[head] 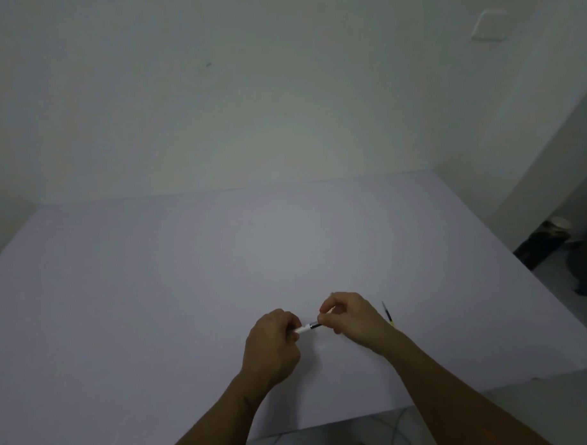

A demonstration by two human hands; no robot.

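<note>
Head view.

Item 1: pen (308,328), slim, with a white barrel and a black section. It is held level just above the table (155,293), near the front edge. The left hand (273,343) has its fingers (294,323) curled round the white end. The right hand (352,320) pinches the black end between thumb and fingertips.

Item 2: refill (387,314), thin and dark with a yellow end. It lies on the table just beside the right hand, not touching it.

Handling, by judgement: light, stiff, smooth plastic that is likely to slip. Grip close on each side of the joint and twist, do not bend.
</note>
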